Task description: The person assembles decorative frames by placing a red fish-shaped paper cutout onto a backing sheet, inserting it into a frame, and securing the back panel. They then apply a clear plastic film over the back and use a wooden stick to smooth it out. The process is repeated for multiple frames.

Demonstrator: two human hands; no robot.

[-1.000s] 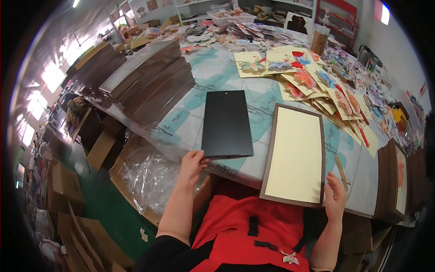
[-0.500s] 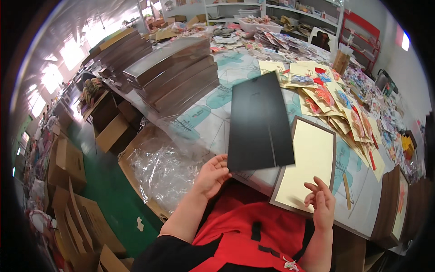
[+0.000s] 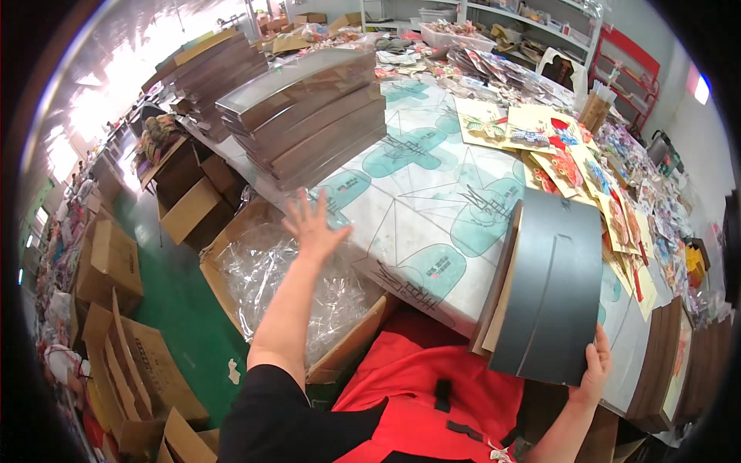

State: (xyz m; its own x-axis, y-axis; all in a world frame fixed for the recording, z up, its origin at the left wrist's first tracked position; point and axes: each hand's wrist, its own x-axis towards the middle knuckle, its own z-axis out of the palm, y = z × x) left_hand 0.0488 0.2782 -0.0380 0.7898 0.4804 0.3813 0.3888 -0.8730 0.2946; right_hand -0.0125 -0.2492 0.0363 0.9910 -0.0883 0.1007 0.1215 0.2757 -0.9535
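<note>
Board and frame gathered into the right hand, left hand freed

Since half a second ago the black backing board [image 3: 549, 289] has been let go by the left hand [image 3: 312, 225] and is now held upright, laid against the brown frame [image 3: 500, 285], at the near edge of the bench [image 3: 417, 224]; a second ago it lay flat there beside the frame. Both pieces are gripped at their lower right corner by the right hand [image 3: 593, 369], whose fingers are curled shut around the board's edge. The left hand has been swung out to the left, its fingers spread wide and empty, over the clear plastic wrap [image 3: 278, 285] in the open cardboard box [image 3: 231, 255] and short of the stacked flat boxes [image 3: 309, 116]. Board and frame appear to have been paired, which suggests the free hand is being sent for something further.
</note>
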